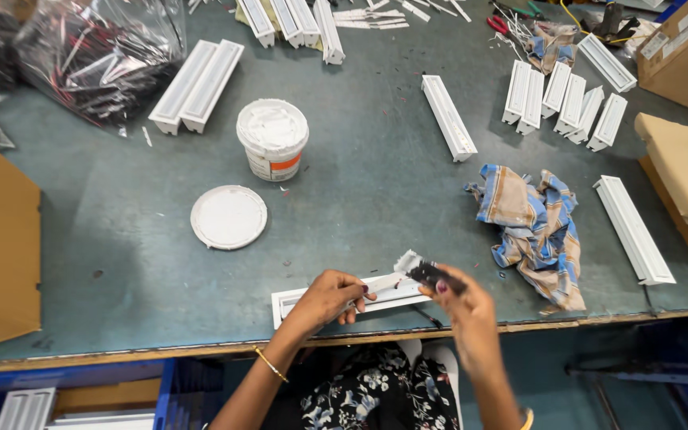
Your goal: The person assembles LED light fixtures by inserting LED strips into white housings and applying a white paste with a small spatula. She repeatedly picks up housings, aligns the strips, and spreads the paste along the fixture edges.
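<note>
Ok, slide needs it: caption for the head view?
Left hand steadies a white channel housing while right hand holds a paste-laden brush.

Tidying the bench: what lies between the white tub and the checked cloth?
In the head view, one long white housing lies between the tub and the cloth.
</note>
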